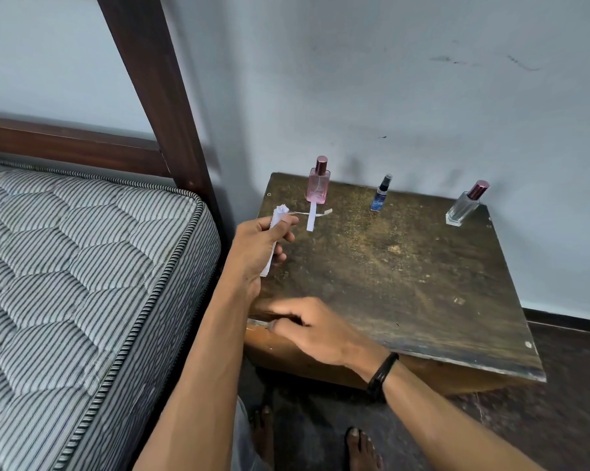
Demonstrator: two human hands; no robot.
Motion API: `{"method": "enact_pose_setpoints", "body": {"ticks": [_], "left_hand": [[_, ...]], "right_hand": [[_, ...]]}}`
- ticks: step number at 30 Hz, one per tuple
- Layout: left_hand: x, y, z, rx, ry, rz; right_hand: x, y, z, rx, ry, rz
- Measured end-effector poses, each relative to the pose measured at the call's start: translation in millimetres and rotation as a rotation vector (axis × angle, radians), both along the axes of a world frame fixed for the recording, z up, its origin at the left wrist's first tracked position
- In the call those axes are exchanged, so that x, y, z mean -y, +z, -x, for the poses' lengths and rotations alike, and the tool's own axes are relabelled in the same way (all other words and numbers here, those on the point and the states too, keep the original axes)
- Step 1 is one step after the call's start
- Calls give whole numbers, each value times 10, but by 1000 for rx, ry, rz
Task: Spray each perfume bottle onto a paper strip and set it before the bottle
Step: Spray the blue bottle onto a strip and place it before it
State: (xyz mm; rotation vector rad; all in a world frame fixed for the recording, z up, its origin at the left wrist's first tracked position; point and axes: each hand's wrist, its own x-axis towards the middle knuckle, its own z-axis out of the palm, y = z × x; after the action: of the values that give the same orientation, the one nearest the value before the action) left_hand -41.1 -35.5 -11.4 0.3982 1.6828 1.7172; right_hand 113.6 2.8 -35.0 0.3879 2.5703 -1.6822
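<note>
Standing apart: pink bottle (318, 186), blue bottle (378, 198), clear bottle (463, 207).

Three perfume bottles stand along the rear edge of the table (405, 266): pink bottle (318, 185) left, small blue spray bottle (380, 195) centre, clear bottle (465, 205) right. One white paper strip (311, 219) lies flat, touching the pink bottle's base. The left hand (259, 243) grips a bunch of strips (273, 248).

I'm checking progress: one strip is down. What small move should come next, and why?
Probably the right hand should reach for the blue bottle: the pink bottle has its strip before it, the blue one has none, and the left hand grips spare strips, one sticking out.
</note>
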Motion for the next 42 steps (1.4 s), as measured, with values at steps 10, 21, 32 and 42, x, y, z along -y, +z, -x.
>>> {"method": "enact_pose_setpoints", "body": {"ticks": [10,21,32,42], "left_hand": [[-58,-102,-66,-225,-188,304],[-46,-61,-72,-355,-362,424],[-55,-34,-96,-260,-328,320],[-65,-102,-59,-296,-204,351]], "right_hand": [[-536,2,-62,-276,-866,167],[-588,53,-73,-300,-736,-72],[-728,94,-107,-243,-748,-199],[-797,98,-141,-137,-884,10]]}}
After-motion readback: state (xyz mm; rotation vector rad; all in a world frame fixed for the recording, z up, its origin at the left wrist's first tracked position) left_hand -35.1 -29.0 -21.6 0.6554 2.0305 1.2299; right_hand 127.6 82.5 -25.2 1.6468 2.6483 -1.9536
